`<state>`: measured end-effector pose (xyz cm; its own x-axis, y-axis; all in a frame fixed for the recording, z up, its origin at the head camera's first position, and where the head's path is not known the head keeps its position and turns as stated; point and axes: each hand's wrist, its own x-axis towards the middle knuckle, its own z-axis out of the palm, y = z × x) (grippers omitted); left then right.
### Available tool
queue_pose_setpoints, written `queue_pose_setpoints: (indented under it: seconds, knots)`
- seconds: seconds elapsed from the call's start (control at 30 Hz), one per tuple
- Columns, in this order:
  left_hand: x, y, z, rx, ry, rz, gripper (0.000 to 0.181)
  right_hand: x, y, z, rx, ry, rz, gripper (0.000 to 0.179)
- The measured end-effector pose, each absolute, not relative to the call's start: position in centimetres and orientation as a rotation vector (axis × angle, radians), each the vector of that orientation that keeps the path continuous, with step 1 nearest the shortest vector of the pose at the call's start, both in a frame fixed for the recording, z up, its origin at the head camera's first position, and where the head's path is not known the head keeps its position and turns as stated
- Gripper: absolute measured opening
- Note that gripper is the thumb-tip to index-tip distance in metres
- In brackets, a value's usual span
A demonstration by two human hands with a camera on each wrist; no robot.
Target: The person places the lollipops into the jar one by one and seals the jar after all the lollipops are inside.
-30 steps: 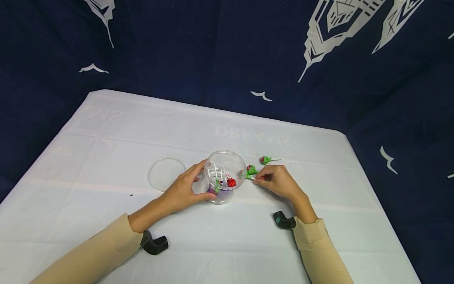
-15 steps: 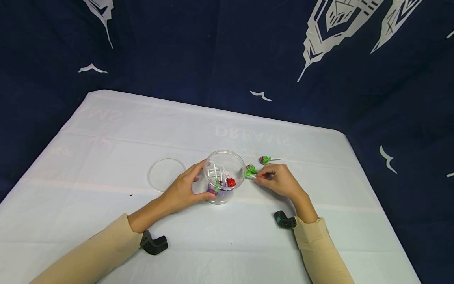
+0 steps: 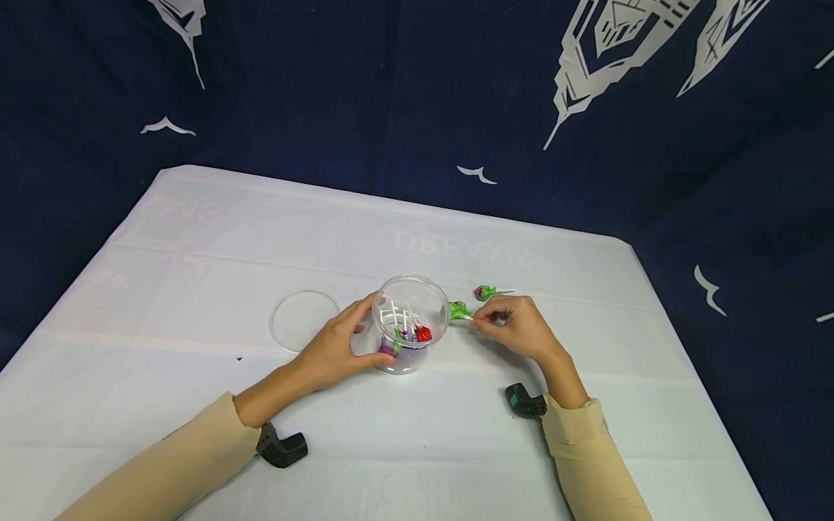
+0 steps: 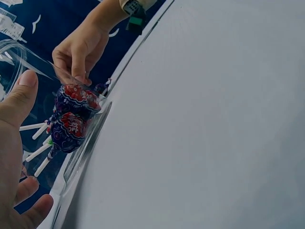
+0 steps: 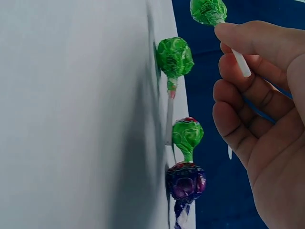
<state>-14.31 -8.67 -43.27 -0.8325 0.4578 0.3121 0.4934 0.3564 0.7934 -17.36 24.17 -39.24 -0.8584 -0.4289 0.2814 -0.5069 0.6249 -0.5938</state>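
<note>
My left hand [image 3: 335,344] grips a clear plastic jar [image 3: 412,293], thumb at the near side and fingers round the far side. Inside lie several lollipops, among them a red one [image 3: 423,333] and purple ones [image 4: 71,131] with white sticks. To the jar's right, my right hand [image 3: 515,329] pinches a green-wrapped lollipop [image 5: 208,10] by its stick between thumb and index finger, raised off the table. Below it in the right wrist view lie another green lollipop [image 5: 175,57], a green and red one [image 5: 187,136] and a purple one [image 5: 186,182].
A clear round lid [image 3: 272,320] lies flat left of the jar. The white-covered table [image 3: 391,449] meets a dark blue patterned cloth [image 3: 326,94] behind. A tiny dark speck [image 3: 239,358] is on the table at left. Black wrist devices [image 3: 282,447] sit at both sleeves.
The right hand has lifted the green lollipop slightly up from the table; in the head view it now covers the green one behind it. The left hand and jar stay in place.
</note>
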Motion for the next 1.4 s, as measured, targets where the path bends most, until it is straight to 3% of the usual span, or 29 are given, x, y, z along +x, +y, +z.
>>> queue_pose_setpoints:
  seconds: [0.77, 1.1, 1.4]
  knots:
    - [-14.3, -8.6, -43.3, -0.889, -2.562, -1.490, 0.099, -16.1, 24.2, -35.5, 0.738, -2.499, 1.089, 0.016]
    - [-14.3, -8.6, -43.4, -0.897, -2.555, -1.489, 0.098, -13.7, 21.7, -31.5, 0.796, -2.430, 1.112, 0.015]
    - [-14.3, -8.7, -43.4, -0.899, -2.552, -1.491, 0.098, -15.2, 22.9, -33.4, 0.895, -2.332, 1.282, 0.013]
